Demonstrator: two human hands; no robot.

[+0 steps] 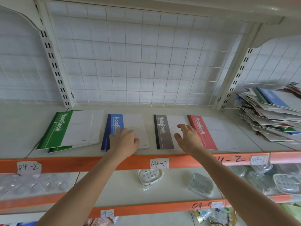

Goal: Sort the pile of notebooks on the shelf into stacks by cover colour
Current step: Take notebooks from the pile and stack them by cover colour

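Mid-sort: the left hand (123,141) lies flat on the blue stack (117,121), while the right hand (189,139) spreads empty over the grey notebook (162,132). Next, likely, comes a reach right to the unsorted pile (268,115) on the shelf (19,131).

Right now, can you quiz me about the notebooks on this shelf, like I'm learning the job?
1. True or false: the left hand rests on the blue stack.
2. Which colour lies between the blue stack and the red notebook? A green, B grey, C yellow.
3. Fill in: the unsorted pile sits at the far ____ end of the shelf.
Key: 1 true; 2 B, the grey notebook; 3 right.
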